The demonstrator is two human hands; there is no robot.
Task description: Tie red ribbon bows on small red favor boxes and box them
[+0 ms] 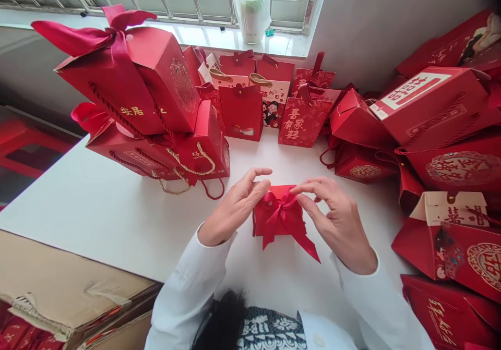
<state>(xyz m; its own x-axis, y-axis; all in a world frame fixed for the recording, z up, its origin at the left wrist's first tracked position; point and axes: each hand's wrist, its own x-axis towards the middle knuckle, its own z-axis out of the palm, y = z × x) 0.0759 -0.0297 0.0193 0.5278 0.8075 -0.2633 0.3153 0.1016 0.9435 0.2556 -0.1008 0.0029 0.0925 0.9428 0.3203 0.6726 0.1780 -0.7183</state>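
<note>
A small red gift box (279, 227) stands on the white table in front of me. A shiny red ribbon bow (281, 212) is tied at its top front, with two tails hanging down, the right one longer and reaching past the box. My left hand (238, 204) is at the box's upper left, fingers stretched out and apart from the thumb, with nothing held. At the upper right, my right hand (336, 217) has its thumb and index fingertips close together at the bow's right loop.
Stacked red gift boxes (156, 79) with rope handles stand at the left. Several small red bags (240, 110) line the back below the window sill (211, 39). More red boxes (434, 125) are piled at the right. A cardboard box (70, 282) sits at the lower left.
</note>
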